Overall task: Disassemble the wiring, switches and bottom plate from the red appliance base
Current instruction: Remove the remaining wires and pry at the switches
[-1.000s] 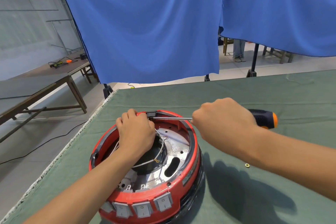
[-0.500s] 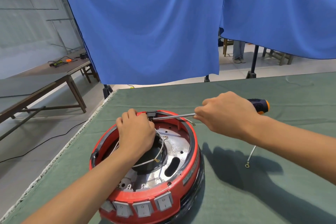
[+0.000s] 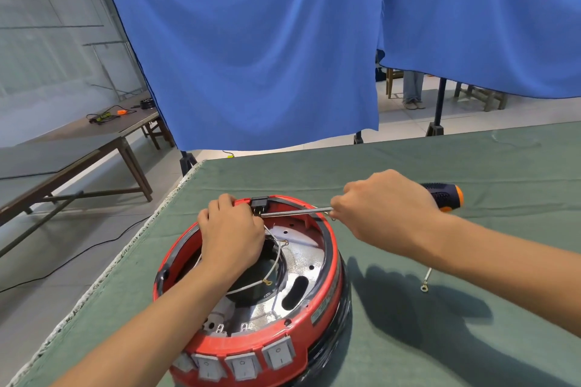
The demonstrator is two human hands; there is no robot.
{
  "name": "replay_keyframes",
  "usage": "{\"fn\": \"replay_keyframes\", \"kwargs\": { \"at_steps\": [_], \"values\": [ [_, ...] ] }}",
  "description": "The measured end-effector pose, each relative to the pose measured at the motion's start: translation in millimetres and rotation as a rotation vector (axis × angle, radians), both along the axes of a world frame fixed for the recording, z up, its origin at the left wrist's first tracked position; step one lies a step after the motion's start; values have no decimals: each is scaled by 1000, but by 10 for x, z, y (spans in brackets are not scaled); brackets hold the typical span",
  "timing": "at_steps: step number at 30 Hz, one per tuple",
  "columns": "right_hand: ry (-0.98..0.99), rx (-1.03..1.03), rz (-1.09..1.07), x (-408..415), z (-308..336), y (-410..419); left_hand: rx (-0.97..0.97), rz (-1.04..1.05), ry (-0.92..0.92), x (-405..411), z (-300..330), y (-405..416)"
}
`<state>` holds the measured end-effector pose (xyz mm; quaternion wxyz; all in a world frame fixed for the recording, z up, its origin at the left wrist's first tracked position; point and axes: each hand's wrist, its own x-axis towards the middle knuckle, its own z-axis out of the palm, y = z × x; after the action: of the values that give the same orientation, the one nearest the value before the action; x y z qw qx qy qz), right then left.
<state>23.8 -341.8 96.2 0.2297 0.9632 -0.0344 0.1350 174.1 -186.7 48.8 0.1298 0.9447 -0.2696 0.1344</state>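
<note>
My left hand (image 3: 231, 234) steadies the rigid red base (image 3: 317, 328) by its rim; my right hand (image 3: 382, 207) grips the screwdriver (image 3: 441, 196), its tip at the fiddly black connector (image 3: 259, 202)

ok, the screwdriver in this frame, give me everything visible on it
The screwdriver has a thin, bare metal shaft and a black handle with an orange end cap, textured on the black part. It lies nearly level above the far rim of the red appliance base, tip at the black connector block. The right hand is closed over the handle's front and the shaft's root; the tip's type is hidden.
</note>
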Motion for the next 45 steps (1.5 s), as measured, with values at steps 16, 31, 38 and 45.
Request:
{"fn": "replay_keyframes", "kwargs": {
  "at_steps": [16,31,38,45],
  "values": [
    [-293,1138,-144,70,-155,18,-868,-240,339,-122,270,106],
    [-209,1564,-9,234,11,405,-986,-587,1036,-268,300,94],
    [-321,1532,-42,216,56,222,-719,-487,712,-241,198,49],
    [-343,1357,-368,345,-349,-280,-556,-16,244,-73,162,61]
  ]
}}
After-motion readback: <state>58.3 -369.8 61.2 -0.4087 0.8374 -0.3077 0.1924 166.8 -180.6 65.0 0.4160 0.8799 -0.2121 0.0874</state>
